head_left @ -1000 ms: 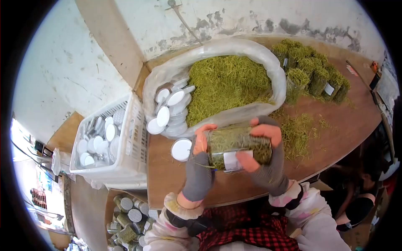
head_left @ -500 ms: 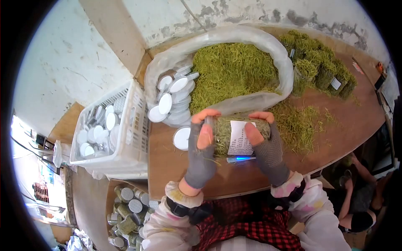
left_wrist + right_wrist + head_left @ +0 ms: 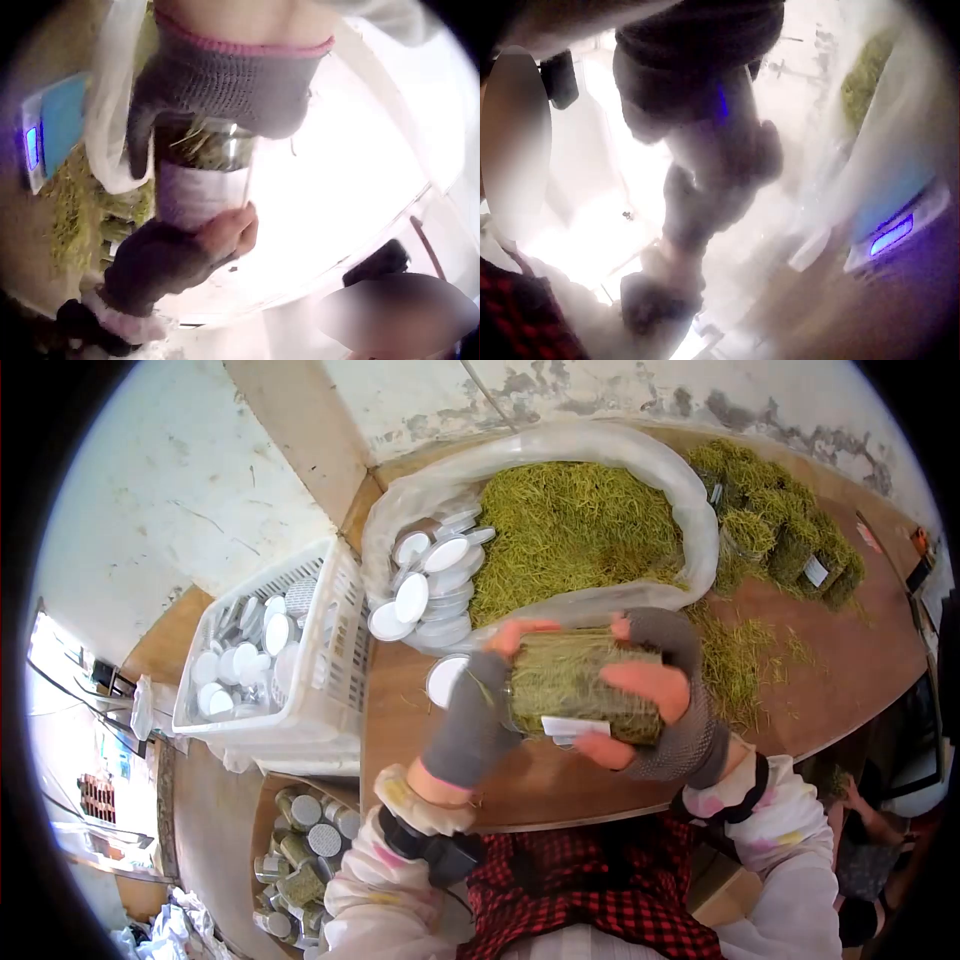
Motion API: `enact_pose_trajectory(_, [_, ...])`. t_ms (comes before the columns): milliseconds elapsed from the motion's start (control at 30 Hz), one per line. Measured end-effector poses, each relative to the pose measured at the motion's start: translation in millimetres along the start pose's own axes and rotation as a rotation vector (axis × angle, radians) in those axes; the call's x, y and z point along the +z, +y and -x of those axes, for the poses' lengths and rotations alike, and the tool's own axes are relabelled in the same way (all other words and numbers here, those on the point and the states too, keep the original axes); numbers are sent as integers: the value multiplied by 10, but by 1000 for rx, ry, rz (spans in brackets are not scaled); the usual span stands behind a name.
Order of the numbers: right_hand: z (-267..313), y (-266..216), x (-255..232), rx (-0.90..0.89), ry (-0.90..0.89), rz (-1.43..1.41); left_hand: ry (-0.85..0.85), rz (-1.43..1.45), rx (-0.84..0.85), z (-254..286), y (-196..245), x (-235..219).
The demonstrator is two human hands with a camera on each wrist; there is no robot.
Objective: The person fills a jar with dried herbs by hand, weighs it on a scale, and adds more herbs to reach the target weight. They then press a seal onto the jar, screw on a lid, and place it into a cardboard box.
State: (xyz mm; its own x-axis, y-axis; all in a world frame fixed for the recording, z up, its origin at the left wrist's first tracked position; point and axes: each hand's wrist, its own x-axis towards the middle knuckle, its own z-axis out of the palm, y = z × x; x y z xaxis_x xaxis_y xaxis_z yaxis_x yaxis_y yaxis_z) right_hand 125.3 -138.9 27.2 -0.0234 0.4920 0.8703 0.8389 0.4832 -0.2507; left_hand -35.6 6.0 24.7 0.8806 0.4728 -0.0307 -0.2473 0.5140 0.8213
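Currently both hands are occupied: left hand point(image 3: 478, 705) and right hand point(image 3: 672, 710), in grey fingerless gloves point(image 3: 462, 732), grasp one clear jar point(image 3: 575, 678) between them, fingers curled about its opposite ends. Jar lies on its side in the head view, raised over the near part of the brown table point(image 3: 820, 650), packed with dry green plant strands; a white label point(image 3: 575, 727) shows on its lower side. Whether its end is capped, cannot tell. Just beyond the jar, a large translucent bag point(image 3: 697, 525) gapes open, heaped with the same strands point(image 3: 580, 545). White-faced lids point(image 3: 412, 598) pile against the bag's left side; one single lid point(image 3: 447, 680) lies on the table, near the left glove. To the right of the bag, a cluster of filled jars point(image 3: 785, 525), strands rising above their mouths; loose scraps point(image 3: 740, 665) scattered on the table nearer the person. White slatted basket point(image 3: 342, 650) at the table's left, holding more lids point(image 3: 245, 665). Below it, an open carton point(image 3: 264, 800) of filled, capped jars point(image 3: 302, 865), lying at various angles. Left wrist view adds a scale point(image 3: 49, 135) with blue lit display, well apart from the jar. Right wrist view badly blurred; grip detail there unreadable.
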Motion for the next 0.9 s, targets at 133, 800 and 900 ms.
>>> enact_pose_trajectory(133, [149, -49, 160, 491, 123, -300, 102, -283, 291, 104, -301, -30])
enact_pose_trajectory(800, [136, -94, 230, 31, -152, 197, 104, 209, 11, 63, -510, -232])
enact_pose_trajectory(900, [144, -79, 249, 41, -186, 182, 232, 200, 37, 107, -538, -163])
